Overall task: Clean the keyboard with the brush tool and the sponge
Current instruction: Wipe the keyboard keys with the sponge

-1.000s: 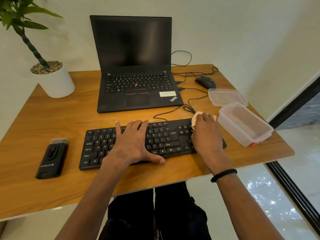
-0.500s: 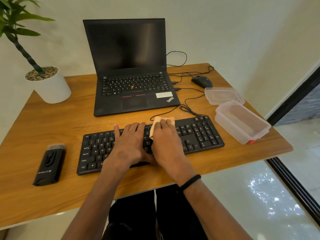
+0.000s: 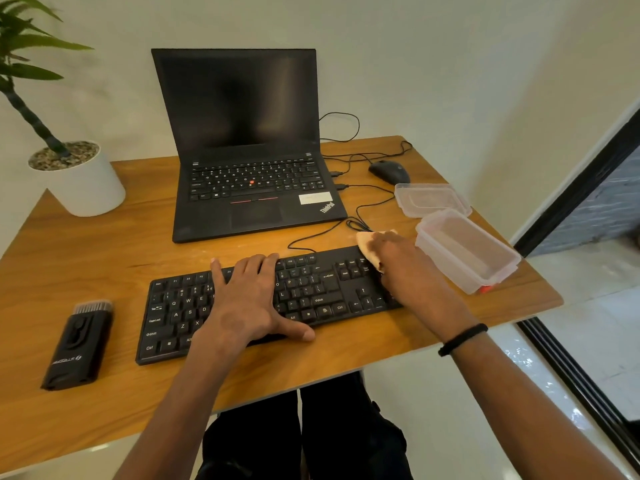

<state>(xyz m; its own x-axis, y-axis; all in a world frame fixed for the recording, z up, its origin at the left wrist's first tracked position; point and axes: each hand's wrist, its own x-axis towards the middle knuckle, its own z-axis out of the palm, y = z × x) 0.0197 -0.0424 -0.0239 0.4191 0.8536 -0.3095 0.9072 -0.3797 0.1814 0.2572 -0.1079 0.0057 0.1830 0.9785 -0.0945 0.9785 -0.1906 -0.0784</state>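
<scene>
We are pressing our left hand [image 3: 254, 299], fingers flat, on the keyboard [image 3: 311, 292] to steady it, while our right hand [image 3: 403, 268] is apparently gripping the sponge [image 3: 367, 245] at its two o'clock corner.

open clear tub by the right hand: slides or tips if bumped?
The clear tub looks empty and thin-walled, so probably light and apt to slide. Low and wide, it seems unlikely to tip. It sits near the table edge, so a shove might send it off.
</scene>
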